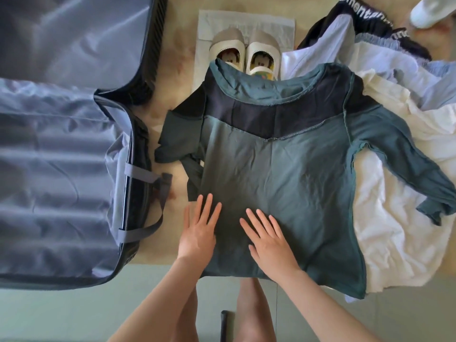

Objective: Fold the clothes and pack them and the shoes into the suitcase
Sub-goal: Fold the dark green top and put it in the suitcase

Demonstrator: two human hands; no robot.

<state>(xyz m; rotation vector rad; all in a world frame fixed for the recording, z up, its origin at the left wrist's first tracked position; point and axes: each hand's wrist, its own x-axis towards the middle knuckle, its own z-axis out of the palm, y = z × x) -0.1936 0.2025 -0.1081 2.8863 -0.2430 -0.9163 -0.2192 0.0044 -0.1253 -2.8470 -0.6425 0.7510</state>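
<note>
Head view: suitcase (61, 169) is laid open on the left of the table (172, 70), both halves faced with grey-blue lining; only lining and two grey straps (138, 172) are seen in it. Green long-sleeved shirt (283, 174) is spread flat at table centre, just beside the suitcase, its hem at the near edge. Its right sleeve (399, 154) is draped over a pile of white, pale-blue and black clothes (394, 119). Pair of beige shoes (246, 53) is set on a white sheet (246, 18) beyond the collar, heels partly covered by it. Left hand (199, 230) and right hand (269, 243) are pressed flat on the shirt's lower part, fingers straight and slightly spread, nothing gripped.
</note>
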